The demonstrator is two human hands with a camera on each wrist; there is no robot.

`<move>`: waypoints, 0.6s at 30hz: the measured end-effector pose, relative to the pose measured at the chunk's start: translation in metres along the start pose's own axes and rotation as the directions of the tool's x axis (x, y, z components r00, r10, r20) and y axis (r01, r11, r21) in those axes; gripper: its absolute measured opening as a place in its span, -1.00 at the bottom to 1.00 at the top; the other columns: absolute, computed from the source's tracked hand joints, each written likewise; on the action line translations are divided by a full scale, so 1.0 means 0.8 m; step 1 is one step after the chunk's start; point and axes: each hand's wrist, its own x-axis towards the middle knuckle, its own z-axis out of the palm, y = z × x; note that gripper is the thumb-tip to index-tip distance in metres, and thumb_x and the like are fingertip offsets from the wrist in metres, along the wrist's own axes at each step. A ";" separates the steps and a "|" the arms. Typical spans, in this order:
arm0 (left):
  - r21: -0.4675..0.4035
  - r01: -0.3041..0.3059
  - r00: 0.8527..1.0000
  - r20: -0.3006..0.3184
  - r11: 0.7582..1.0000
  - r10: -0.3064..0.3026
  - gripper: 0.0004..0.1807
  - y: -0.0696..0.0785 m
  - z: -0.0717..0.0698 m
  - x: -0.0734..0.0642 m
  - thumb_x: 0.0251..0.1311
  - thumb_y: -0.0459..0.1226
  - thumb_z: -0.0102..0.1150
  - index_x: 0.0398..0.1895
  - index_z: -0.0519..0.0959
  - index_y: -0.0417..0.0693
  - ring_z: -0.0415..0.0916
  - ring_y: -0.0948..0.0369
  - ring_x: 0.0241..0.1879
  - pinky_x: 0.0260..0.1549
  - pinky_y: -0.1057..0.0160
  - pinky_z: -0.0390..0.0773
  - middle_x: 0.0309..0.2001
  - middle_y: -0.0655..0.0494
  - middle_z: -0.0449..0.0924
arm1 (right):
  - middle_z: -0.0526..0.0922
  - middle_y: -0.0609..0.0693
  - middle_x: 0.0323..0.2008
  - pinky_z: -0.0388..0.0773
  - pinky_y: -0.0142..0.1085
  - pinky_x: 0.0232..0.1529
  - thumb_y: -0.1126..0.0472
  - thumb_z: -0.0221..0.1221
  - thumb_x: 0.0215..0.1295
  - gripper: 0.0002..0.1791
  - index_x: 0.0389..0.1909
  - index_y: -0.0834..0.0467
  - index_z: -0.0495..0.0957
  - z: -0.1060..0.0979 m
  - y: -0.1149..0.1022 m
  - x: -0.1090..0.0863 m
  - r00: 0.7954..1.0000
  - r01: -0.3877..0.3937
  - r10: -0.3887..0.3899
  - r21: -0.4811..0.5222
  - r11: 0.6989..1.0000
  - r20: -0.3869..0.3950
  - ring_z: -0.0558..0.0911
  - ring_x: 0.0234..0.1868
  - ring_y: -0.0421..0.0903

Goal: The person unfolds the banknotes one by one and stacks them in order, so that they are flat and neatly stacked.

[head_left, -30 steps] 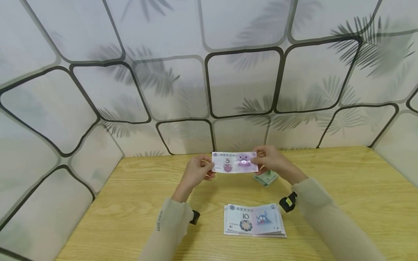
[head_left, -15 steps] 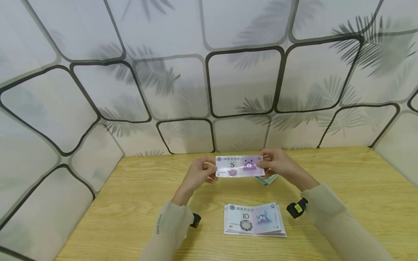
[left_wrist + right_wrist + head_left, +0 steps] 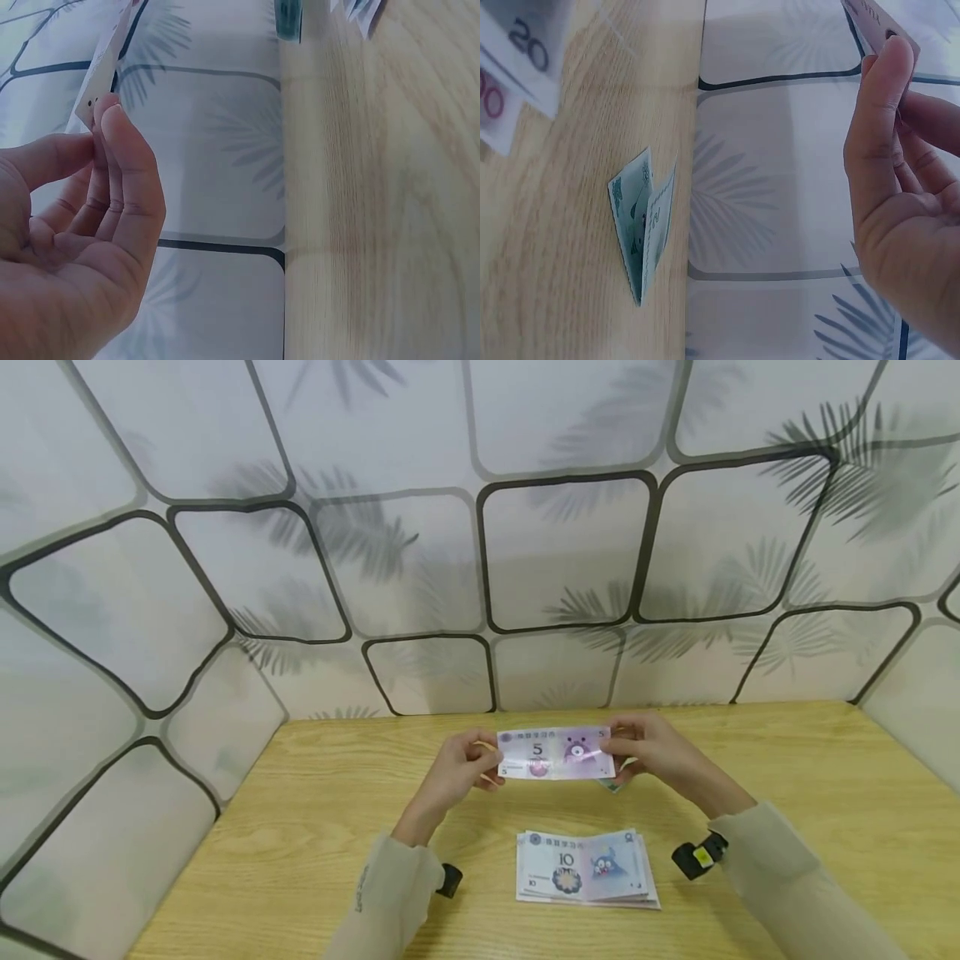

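A purple play banknote (image 3: 553, 753) marked 5 is held up above the table between both hands. My left hand (image 3: 453, 768) pinches its left end between thumb and fingers, as the left wrist view also shows with the hand (image 3: 97, 195) at the note's edge. My right hand (image 3: 663, 756) pinches the right end; in the right wrist view the thumb and fingers of that hand (image 3: 907, 180) meet on the note (image 3: 881, 26). Behind it, mostly hidden in the head view, a folded green note (image 3: 641, 225) rests on the table.
Nearer on the wooden table (image 3: 315, 860) lies a stack of play banknotes (image 3: 585, 868), a 10 on top. A patterned wall covering (image 3: 420, 568) rises at the table's back edge. Black wrist devices (image 3: 699, 856) hang below both sleeves.
Both hands have lowered the purple note slightly and shifted it to the right, so it now hides most of the green note. The stack stays put.
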 end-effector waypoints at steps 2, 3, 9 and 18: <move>-0.002 0.001 1.000 0.004 1.000 -0.001 -0.83 0.000 0.000 -0.002 0.25 -0.39 0.02 -0.14 0.42 -0.29 0.57 0.07 -0.47 -0.36 0.00 0.59 -0.54 0.02 0.49 | 0.44 0.10 -0.53 0.55 0.09 -0.39 0.26 0.13 0.25 -0.77 -0.31 0.39 0.39 -0.001 0.001 -0.003 1.000 0.017 -0.017 -0.001 1.000 0.004 0.51 -0.53 -0.08; -0.003 -0.002 1.000 0.007 1.000 0.002 -0.83 -0.001 0.001 -0.003 0.25 -0.39 0.02 -0.14 0.42 -0.30 0.56 0.07 -0.47 -0.38 0.01 0.59 -0.54 0.01 0.49 | 0.46 0.11 -0.53 0.56 0.06 -0.40 0.27 0.12 0.26 -0.77 -0.30 0.40 0.39 -0.002 0.001 -0.004 1.000 0.026 -0.026 -0.002 1.000 0.006 0.52 -0.53 -0.07; 0.008 -0.005 1.000 0.031 1.000 0.005 -0.85 -0.003 0.005 -0.008 0.25 -0.40 0.02 -0.16 0.42 -0.30 0.56 -0.05 -0.44 -0.39 0.02 0.60 -0.54 0.00 0.50 | 0.51 0.11 -0.57 0.59 -0.06 -0.46 0.26 0.13 0.25 -0.74 -0.25 0.42 0.42 -0.006 0.004 -0.012 0.999 0.041 -0.041 -0.028 0.999 0.004 0.54 -0.56 -0.07; 0.029 -0.035 0.997 0.073 0.999 0.033 -0.89 -0.005 0.009 -0.016 0.23 -0.38 0.05 -0.25 0.46 -0.29 0.55 -0.01 -0.43 -0.35 -0.09 0.57 -0.47 -0.05 0.53 | 0.52 0.13 -0.56 0.60 -0.15 -0.49 0.21 0.12 0.27 -0.69 -0.21 0.44 0.45 -0.008 0.010 -0.025 1.000 0.011 -0.011 -0.042 0.999 0.006 0.54 -0.55 -0.10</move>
